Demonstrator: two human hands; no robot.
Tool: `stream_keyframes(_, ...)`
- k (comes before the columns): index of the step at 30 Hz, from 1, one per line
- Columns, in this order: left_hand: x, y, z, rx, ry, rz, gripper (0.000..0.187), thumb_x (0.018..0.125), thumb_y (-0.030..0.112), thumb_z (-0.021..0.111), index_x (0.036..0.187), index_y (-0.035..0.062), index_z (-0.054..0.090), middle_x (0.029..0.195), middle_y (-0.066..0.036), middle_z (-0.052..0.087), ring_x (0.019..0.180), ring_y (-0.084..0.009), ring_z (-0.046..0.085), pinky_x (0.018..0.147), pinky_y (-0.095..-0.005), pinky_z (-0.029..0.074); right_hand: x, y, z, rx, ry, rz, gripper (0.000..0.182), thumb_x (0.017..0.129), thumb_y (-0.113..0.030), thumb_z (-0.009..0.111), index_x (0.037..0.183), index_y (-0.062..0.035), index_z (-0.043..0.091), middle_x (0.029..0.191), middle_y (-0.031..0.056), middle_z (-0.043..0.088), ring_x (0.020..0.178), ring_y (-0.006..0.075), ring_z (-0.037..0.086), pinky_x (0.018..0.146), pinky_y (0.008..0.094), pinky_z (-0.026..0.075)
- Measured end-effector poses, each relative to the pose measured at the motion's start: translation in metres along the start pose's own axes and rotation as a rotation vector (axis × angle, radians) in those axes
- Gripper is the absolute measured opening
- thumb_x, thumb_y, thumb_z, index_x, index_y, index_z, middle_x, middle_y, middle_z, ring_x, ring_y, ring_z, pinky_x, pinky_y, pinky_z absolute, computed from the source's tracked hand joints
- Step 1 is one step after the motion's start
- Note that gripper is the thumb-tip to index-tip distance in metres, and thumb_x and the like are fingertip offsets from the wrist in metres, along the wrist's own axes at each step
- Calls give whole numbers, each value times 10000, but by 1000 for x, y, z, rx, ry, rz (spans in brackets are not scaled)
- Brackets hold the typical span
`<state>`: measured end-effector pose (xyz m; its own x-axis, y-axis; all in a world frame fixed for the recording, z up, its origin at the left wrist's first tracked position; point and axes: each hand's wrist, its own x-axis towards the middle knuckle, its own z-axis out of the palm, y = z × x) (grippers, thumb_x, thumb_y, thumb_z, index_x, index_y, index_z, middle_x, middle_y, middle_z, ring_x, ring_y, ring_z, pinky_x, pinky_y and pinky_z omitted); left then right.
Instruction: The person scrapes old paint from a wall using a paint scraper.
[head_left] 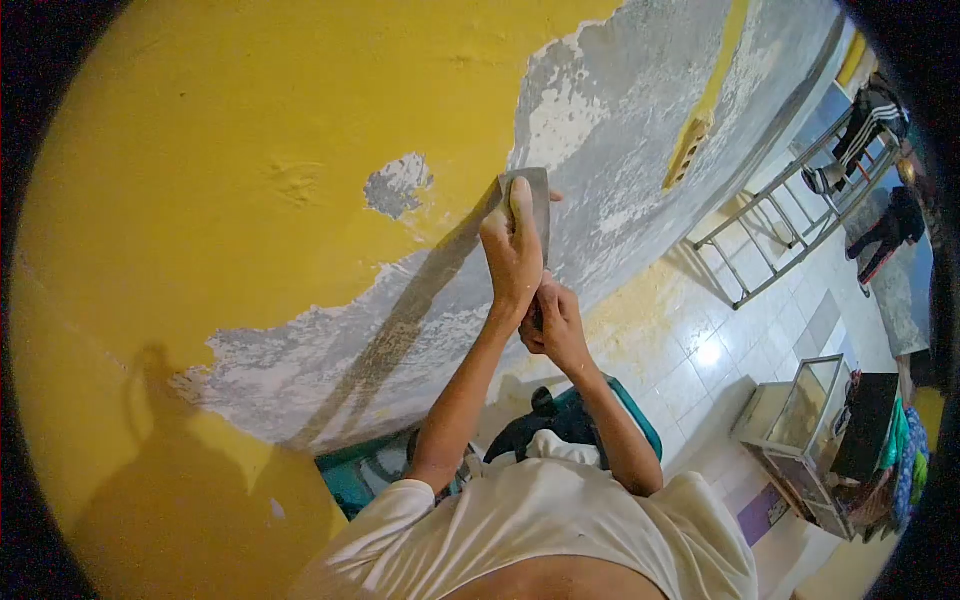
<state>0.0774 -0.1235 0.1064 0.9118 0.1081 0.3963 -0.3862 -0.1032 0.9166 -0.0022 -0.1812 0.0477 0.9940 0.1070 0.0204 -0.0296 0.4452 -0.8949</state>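
Observation:
A scraper with a wide grey metal blade (537, 212) is against the wall where yellow paint meets bare grey plaster. My left hand (512, 250) is closed around the blade, its thumb stretched along the face. Just below, my right hand (555, 322) wraps around the scraper's handle, most of which is hidden by the fingers. Yellow paint (250, 150) covers the wall on the left, with a small chipped patch (398, 187) in it. Exposed plaster (610, 140) with whitish blotches runs along the right and below, bordered by a ragged paint edge.
On the right stands a metal ladder (775, 222) with a person's striped trouser leg (868, 135) on it. Another person (892, 235) is beyond it. A glass-sided cabinet (800, 440) with fabrics beside it stands on the tiled floor (690, 385). Teal surfaces (632, 412) lie below me.

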Motion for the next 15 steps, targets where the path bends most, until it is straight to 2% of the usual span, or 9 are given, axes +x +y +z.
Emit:
stream_keyframes(3,-3,-6,2,-31,46,68,476,990,330,368,791,24,674,498,36,375,444,-62,321,419,-264,247,-4,2,2,-42,66,-22,485,993,-411,332,688,-56,456,460,-12,382,357,81,348,345,254,275)
stream_keyframes(8,-5,-2,-1,10,5,-64,483,991,338,364,799,24,678,499,42,369,447,-59,305,425,-267,245,1,18,-12,-120,12,-57,468,996,-399,327,715,-50,464,466,-15,386,360,82,356,348,260,284)
stream_keyframes(12,-3,2,3,-28,17,-39,488,991,344,362,804,24,679,501,40,370,449,-60,298,427,-267,244,-1,1,-6,-78,9,-24,476,994,-416,321,729,-47,462,468,-16,383,356,81,349,347,259,284)
stream_keyframes(14,1,13,1,-21,27,-127,510,969,393,360,798,39,684,541,35,456,483,-65,357,465,-251,284,3,-1,-5,-166,0,-117,476,992,-424,324,735,-48,461,467,-20,378,355,74,345,345,249,283)
stream_keyframes(15,-4,12,-1,-22,38,-137,510,969,393,360,798,39,684,541,35,456,483,-65,357,465,-251,284,4,-2,-8,-73,-30,-4,469,990,-426,328,742,-50,460,470,-24,378,359,67,351,345,238,284)
